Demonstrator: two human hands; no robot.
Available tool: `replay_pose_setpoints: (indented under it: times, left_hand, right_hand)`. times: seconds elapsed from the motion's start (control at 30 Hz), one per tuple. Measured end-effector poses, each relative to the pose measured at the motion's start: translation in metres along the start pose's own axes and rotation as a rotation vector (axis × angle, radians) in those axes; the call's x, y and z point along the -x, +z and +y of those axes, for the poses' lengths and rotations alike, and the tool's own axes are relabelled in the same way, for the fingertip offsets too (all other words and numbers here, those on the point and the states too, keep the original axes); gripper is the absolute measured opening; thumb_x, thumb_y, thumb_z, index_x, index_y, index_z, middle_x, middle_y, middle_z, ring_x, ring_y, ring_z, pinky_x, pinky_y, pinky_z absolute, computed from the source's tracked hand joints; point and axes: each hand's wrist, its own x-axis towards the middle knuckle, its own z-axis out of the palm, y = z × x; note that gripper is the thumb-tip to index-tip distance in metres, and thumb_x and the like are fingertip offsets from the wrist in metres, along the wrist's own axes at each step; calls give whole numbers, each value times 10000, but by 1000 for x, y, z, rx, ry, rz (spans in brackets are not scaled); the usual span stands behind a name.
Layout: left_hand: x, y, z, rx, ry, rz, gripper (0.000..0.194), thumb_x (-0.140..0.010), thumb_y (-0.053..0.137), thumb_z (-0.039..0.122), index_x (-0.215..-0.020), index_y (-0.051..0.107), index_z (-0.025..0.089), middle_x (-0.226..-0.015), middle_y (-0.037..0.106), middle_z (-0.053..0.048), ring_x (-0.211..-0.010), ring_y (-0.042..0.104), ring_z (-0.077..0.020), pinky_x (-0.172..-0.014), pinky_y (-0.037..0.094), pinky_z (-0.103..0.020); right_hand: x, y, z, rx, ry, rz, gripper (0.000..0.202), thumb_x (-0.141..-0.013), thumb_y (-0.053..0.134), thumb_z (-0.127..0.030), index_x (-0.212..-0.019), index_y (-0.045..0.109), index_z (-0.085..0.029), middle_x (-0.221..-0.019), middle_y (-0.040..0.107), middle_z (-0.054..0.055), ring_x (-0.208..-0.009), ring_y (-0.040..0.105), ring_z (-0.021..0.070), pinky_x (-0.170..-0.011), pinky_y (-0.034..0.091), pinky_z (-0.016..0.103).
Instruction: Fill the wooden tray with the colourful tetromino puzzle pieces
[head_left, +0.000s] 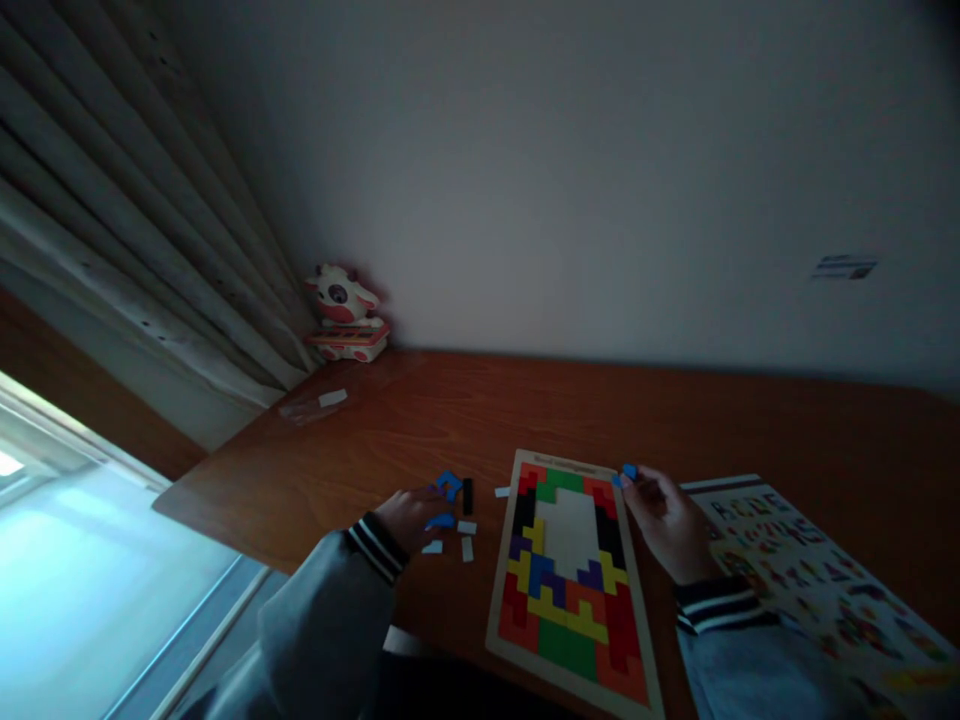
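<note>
My table (442, 420) is wood, smooth and visibly grained, with a low sheen. The board (574, 530) looks like pale, bare wood, matt in finish. Its coloured pieces (568, 650) have flat, even faces – apparently painted wood. The blue piece (629, 470) I hold looks smooth; its material I cannot confirm. My sleeves (322, 610) are soft matt cloth, with knitted striped cuffs (379, 548). The sheet (787, 560) is smooth printed paper. The wrapper (300, 411) is clear, thin plastic – glossy. The toy (349, 320) appears hard, smooth plastic. The curtain (150, 200) is folded cloth, matt.
</note>
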Motion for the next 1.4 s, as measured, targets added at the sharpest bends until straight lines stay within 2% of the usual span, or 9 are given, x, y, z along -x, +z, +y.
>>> replay_pose_setpoints:
  times: [0.13, 0.27, 0.5, 0.63, 0.73, 0.87, 0.97, 1.13, 1.4]
  left_hand:
    - [-13, -12, 8, -4, 3, -58, 335, -827, 643, 224, -1162, 662, 225, -1134, 697, -73, -1000, 682, -216, -872, 555, -307]
    - [-16, -17, 14, 13, -24, -78, 258, -819, 630, 201, -1069, 689, 225, -1101, 695, -60, -960, 686, -208, -830, 552, -289]
    - [-12, -17, 19, 113, -65, -8, 302, -811, 609, 152, -1084, 691, 253, -1103, 692, -30, -981, 674, -182, -872, 525, -260]
    - [-19, -21, 32, 124, -310, 51, 294, -791, 624, 158, -1063, 704, 236, -1008, 700, -25, -878, 679, -164, -802, 523, -236]
    - [-28, -19, 43, 82, -520, 61, 226, -831, 612, 208, -1030, 714, 240, -987, 702, -29, -901, 681, -177, -797, 516, -245]
    - [-35, -12, 53, 40, -609, 54, 220, -873, 607, 318, -1049, 692, 216, -1050, 698, -78, -940, 685, -232, -790, 526, -310]
    - [-39, -10, 54, 17, -631, 35, 260, -849, 621, 289, -1090, 659, 199, -1085, 693, -108, -950, 690, -264, -789, 532, -351]
    - [-50, -12, 49, 16, -630, 6, 206, -786, 646, 243, -987, 672, 208, -980, 724, -95, -911, 704, -271, -734, 532, -330]
    - [-53, -25, 39, 70, -484, 35, 242, -753, 652, 221, -990, 697, 201, -930, 748, -43, -874, 708, -227, -769, 530, -298]
  right_hand:
    - [0, -1, 1, 18, -18, -25, 355, -870, 591, -530, -993, 622, -199, -732, 673, 31, -625, 630, 171, -598, 523, 286]
    - [-1, -1, 2, 28, -15, -22, 355, -870, 577, -536, -976, 625, -201, -718, 669, 28, -612, 627, 170, -577, 520, 280]
    - [-3, -2, -1, 51, -20, -18, 385, -858, 578, -560, -961, 637, -194, -705, 662, 28, -587, 621, 167, -567, 517, 278]
    - [-3, -2, -1, 55, -27, -20, 393, -860, 577, -561, -976, 640, -191, -704, 663, 31, -589, 620, 169, -577, 521, 284]
    - [-3, -2, 0, 51, -26, -30, 397, -856, 579, -568, -971, 638, -193, -702, 665, 32, -586, 620, 171, -569, 520, 285]
    - [-2, -2, 3, 51, -17, -38, 390, -859, 580, -566, -982, 633, -200, -734, 680, 38, -628, 641, 179, -604, 534, 294]
    - [-1, -2, 4, 55, -11, -53, 390, -865, 580, -563, -992, 632, -198, -752, 682, 43, -644, 647, 183, -613, 534, 295]
    - [-1, -4, 2, 83, -23, -40, 419, -857, 572, -591, -981, 637, -196, -736, 679, 47, -630, 639, 189, -605, 528, 299]
    - [-1, -5, -3, 67, -17, -40, 407, -860, 570, -577, -976, 642, -193, -733, 681, 44, -622, 643, 181, -595, 525, 284]
